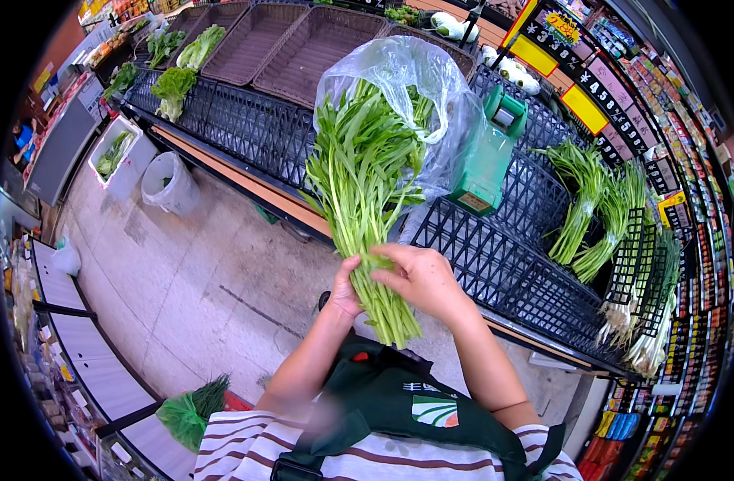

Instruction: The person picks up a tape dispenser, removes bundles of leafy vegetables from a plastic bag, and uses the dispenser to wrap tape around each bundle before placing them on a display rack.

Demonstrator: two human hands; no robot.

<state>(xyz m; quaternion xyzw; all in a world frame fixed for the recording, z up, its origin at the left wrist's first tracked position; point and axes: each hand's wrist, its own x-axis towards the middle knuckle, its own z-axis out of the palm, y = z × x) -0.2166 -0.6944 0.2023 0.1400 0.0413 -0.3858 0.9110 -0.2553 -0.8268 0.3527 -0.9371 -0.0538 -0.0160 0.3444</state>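
Note:
A large bunch of long-stemmed leafy greens [364, 162], perhaps water spinach, lies slantwise before me, its cut stem ends towards my body. My left hand [345, 291] grips the stems from the left and partly passes behind them. Over the stems, the thumb and fingers of my right hand [427, 282] pinch a small green leaf [378, 261]. Behind the leafy tops is a clear plastic bag [397, 60] with more greens in it. To the right of that bag stands a green tape dispenser [484, 171] on the black rack.
Black plastic display racks [240, 123] run along the stand, with brown baskets [319, 51] behind. Tied greens [583, 198] and spring onions [656, 324] lie at the right. A foam box [123, 174] and a lined bin [177, 195] stand on the floor at the left.

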